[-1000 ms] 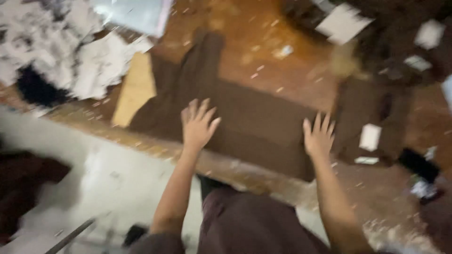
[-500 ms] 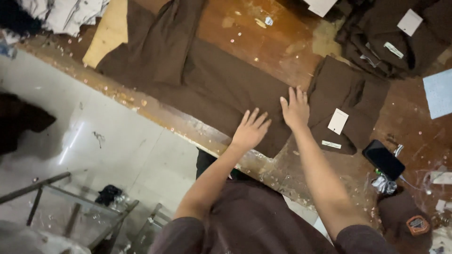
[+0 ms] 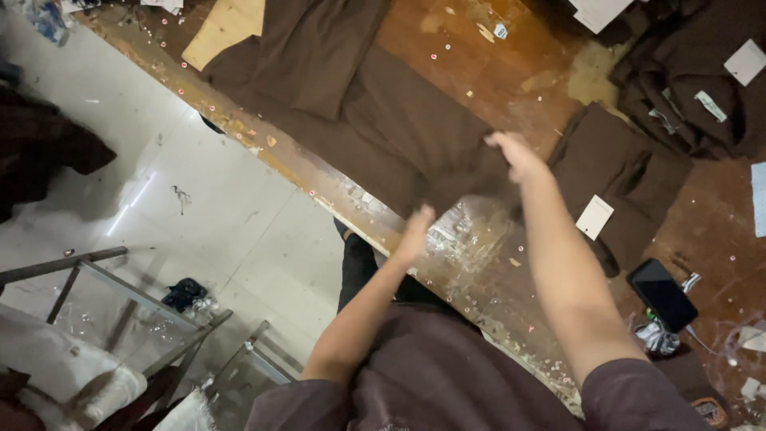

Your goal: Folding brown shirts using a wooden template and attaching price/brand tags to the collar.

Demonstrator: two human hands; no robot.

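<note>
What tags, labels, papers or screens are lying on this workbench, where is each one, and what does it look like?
Paper tag: on the folded brown garment right of the hands, white, rectangular.
Phone: near the bench's right end, dark blank screen, rectangular.
White tag: on the brown garment pile, top right, squarish.
Pale strip label: same pile, narrow, light greenish.
White sheet: top edge, partly cut off.
Pale blue sheet: right edge, partly cut off.
</note>
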